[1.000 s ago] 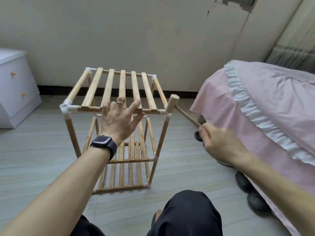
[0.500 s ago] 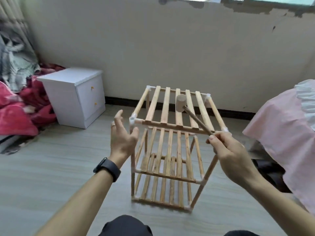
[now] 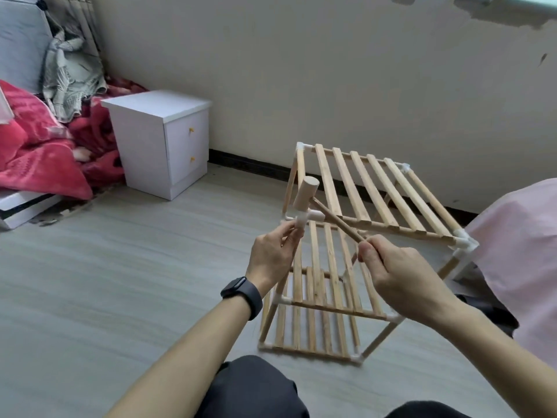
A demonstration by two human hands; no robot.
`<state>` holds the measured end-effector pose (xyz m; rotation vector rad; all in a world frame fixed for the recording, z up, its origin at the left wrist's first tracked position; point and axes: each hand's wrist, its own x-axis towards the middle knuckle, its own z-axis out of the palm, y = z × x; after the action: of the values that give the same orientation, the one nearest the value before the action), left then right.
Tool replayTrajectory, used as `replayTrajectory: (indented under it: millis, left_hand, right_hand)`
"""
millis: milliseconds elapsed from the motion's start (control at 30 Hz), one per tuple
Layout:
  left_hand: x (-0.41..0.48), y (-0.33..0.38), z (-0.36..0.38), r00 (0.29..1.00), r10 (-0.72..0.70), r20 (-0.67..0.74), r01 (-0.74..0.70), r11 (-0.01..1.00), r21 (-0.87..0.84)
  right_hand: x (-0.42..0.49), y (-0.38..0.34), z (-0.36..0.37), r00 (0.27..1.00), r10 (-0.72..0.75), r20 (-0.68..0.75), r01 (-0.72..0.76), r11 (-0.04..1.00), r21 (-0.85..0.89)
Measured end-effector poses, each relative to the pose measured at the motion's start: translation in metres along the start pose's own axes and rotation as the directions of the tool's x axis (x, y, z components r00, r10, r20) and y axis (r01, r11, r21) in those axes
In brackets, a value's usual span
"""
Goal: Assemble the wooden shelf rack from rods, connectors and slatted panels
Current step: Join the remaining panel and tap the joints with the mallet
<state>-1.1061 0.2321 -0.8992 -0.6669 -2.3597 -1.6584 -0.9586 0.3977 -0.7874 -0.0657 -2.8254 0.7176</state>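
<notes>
the shelf rack [image 3: 407, 230] stood whole on the floor at two o'clock from the person's knees: three slatted tiers, four posts, and white connectors at every corner that showed. judging by that, assembly was nearly done and only the seating of joints was left. the left hand [image 3: 272, 257] pinched the shelf rack's near-left post between thumb and fingertips, just under the top corner connector [image 3: 304, 219]. the right hand [image 3: 404, 273] had its fingers curled tight round the handle of a wooden mallet [image 3: 306, 193], whose head sat right above that connector, touching or nearly so; i could not tell which. a white nightstand [image 3: 156, 131] stood well apart at ten o'clock, red bedding [image 3: 39, 152] at nine, and a pink bed cover [image 3: 518, 251] at three, just beside the rack's far-right corner. nothing blocked the swing, though the pinching fingers sat close under the strike point.
</notes>
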Motion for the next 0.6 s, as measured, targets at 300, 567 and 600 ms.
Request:
replayTrajectory:
  millis: [300, 567, 600]
  left_hand:
    - [0.0, -0.002, 0.002, 1.0, 0.019, -0.02, -0.018, 0.999, 0.049]
    - [0.0, -0.006, 0.004, 1.0, 0.026, -0.013, -0.026, 0.999, 0.033]
    - [-0.001, -0.007, 0.004, 1.0, 0.025, -0.014, -0.024, 0.999, 0.031]
  right_hand:
    - [-0.004, -0.02, -0.028, 0.905, -0.19, -0.381, 0.234, 0.969, 0.074]
    - [-0.006, -0.012, -0.02, 0.968, -0.106, -0.228, 0.135, 0.984, 0.116]
    - [-0.005, -0.01, -0.018, 0.984, -0.08, -0.157, 0.088, 0.995, 0.047]
